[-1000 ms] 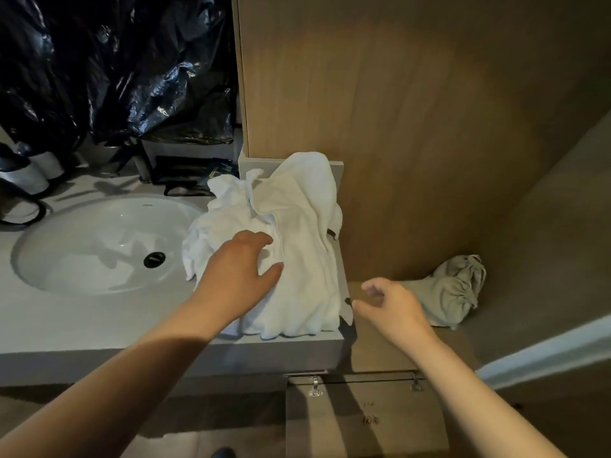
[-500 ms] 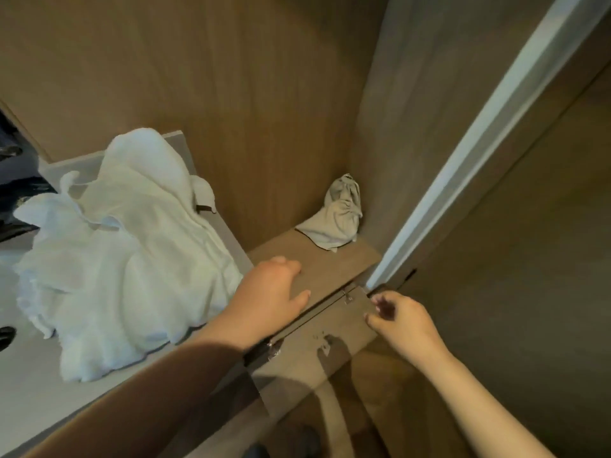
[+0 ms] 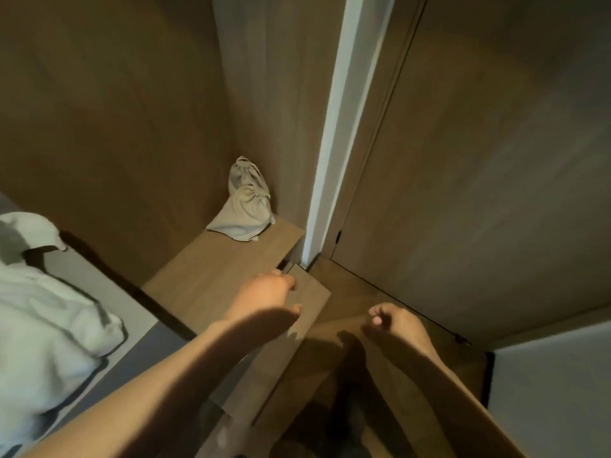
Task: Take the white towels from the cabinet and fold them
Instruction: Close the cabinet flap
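White towels [image 3: 49, 309]: they lie in a crumpled heap on the grey desk, close to its right edge. The left border of the view cuts the heap. No hand touches them.

Desk [image 3: 109, 292]: a grey surface at the left. Its right edge runs just beside the wooden shelf, with a dark gap between the two.

Left hand [image 3: 267, 302]: it reaches over the front edge of the wooden shelf, near the front right corner, and is above the top of the cabinet door. The fingers [image 3: 284, 279] are bent downward at that edge and the thumb points to the right. It is not possible to tell if they grip the door or only rest on it.

Right hand [image 3: 393, 328]: it hangs in the air to the right of the cabinet door, apart from it and well apart from the towels. Its fingers are loosely curled inward and there is nothing in them.

Cabinet door [image 3: 307, 312]: a brown wooden panel that stands out from under the front right corner of the shelf toward the person.

Wooden shelf [image 3: 205, 269]: a low brown board between the desk and the white strip.

Beige cloth bag [image 3: 246, 206]: it is crumpled and gathered at the top. It sits in the back right corner of the shelf and leans on the wooden wall.

Wooden wall [image 3: 115, 110]: brown panels behind the shelf and the desk.

White strip [image 3: 334, 137]: a narrow, pale, upright strip that comes down beside the right edge of the shelf.
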The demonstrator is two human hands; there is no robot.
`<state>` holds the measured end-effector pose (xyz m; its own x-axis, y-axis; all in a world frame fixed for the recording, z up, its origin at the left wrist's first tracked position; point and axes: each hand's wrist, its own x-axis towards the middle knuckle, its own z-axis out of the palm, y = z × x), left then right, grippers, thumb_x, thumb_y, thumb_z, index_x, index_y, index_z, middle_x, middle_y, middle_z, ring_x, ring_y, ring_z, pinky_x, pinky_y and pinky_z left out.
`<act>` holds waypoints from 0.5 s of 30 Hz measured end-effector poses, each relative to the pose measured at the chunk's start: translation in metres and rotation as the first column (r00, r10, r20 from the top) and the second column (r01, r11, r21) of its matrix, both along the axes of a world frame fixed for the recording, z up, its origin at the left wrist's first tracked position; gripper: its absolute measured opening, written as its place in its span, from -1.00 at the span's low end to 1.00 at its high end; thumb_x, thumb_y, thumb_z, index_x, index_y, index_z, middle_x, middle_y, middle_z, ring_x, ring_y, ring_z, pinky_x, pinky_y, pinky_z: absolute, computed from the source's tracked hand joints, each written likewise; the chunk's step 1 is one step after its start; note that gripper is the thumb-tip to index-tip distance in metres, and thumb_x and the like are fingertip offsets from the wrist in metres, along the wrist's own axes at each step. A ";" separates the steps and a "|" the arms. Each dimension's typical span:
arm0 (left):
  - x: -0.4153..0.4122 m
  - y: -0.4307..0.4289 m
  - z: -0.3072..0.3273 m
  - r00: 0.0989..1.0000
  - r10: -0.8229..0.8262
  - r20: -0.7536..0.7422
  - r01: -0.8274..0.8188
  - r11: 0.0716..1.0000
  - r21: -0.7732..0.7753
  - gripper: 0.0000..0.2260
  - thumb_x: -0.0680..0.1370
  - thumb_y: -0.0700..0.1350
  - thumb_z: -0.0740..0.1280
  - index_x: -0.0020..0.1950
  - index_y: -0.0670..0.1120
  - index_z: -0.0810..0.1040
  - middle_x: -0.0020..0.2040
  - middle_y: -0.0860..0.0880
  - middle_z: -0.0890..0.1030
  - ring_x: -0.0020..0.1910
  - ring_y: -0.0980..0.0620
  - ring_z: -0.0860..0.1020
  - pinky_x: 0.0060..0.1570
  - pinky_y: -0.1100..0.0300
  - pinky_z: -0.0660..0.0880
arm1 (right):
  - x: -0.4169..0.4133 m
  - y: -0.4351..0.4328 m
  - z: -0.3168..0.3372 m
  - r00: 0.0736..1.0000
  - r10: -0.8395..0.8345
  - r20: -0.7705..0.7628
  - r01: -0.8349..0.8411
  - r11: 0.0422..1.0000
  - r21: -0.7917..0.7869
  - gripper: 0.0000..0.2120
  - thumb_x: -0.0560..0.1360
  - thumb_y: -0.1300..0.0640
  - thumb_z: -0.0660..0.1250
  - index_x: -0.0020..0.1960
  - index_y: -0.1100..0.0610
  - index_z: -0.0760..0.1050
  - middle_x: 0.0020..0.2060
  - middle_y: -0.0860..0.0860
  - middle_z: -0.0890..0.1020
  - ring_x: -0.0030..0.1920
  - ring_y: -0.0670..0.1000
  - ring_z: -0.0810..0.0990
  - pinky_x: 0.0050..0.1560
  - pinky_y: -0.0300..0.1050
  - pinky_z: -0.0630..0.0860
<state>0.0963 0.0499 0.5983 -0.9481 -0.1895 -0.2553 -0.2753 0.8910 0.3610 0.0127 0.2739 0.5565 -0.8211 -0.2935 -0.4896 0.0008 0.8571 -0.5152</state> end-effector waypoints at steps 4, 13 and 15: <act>-0.050 0.027 -0.018 0.999 -0.047 -0.025 0.046 0.998 -0.041 -0.65 0.57 0.08 0.28 0.31 -0.03 0.49 0.19 -0.05 0.55 0.14 -0.05 0.52 0.10 0.13 0.46 | -0.055 0.023 -0.020 0.998 0.054 -0.035 -0.053 0.999 0.011 -0.67 0.56 0.03 0.36 0.28 0.11 0.50 0.15 0.05 0.61 0.07 -0.02 0.55 0.04 -0.21 0.41; -0.150 0.078 -0.075 0.983 0.104 0.149 -0.109 0.994 0.026 -0.67 0.56 0.06 0.29 0.29 -0.01 0.48 0.17 -0.01 0.53 0.12 0.00 0.52 0.10 0.15 0.49 | -0.191 0.042 -0.064 0.968 0.244 0.052 -0.248 0.965 0.081 -0.66 0.58 0.00 0.32 0.30 0.09 0.47 0.14 0.00 0.57 0.13 -0.03 0.53 0.21 -0.14 0.45; -0.164 0.083 -0.090 0.976 0.136 0.171 -0.147 0.988 0.053 -0.67 0.56 0.07 0.28 0.29 0.00 0.48 0.15 0.00 0.53 0.10 0.02 0.51 0.08 0.17 0.48 | -0.210 0.037 -0.077 0.953 0.296 0.066 -0.301 0.950 0.086 -0.68 0.58 0.00 0.32 0.28 0.09 0.48 0.12 0.00 0.57 0.12 -0.05 0.52 0.18 -0.16 0.45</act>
<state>-0.0678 0.1332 0.5079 -0.8559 -0.2965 -0.4236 -0.4582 0.8146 0.3556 -0.1974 0.3113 0.4794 -0.6755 -0.4721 -0.5664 -0.2381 0.8666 -0.4384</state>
